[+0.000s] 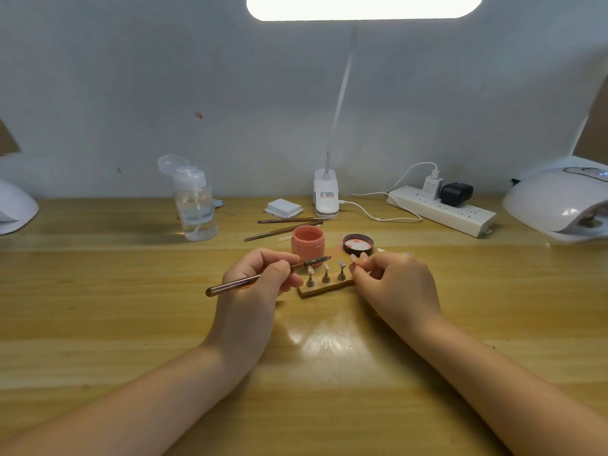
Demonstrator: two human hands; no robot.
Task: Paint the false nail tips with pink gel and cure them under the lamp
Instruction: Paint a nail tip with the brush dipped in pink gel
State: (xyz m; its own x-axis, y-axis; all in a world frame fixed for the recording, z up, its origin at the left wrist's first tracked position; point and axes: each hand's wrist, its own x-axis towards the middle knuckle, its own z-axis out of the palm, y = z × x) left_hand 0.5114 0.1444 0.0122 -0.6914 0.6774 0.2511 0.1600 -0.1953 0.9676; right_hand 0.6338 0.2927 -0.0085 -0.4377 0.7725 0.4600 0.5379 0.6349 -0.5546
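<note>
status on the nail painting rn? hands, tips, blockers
Left hand grips brush, bristles over the stand. Right hand pinches stand's right end. Three nail tips mounted, looking unpainted. Gel jar open, nothing blocking.

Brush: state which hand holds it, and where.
The left hand pinches the brush on its handle, just behind the ferrule.

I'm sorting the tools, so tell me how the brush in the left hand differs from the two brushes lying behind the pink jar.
The copper-handled brush is gripped in the left hand, off the wooden table; the two thin brown brushes lie flat on it. The held one points at the pink gel jar; the lying ones sit behind it. The held brush looks thicker. All are slim, brownish brushes.
</note>
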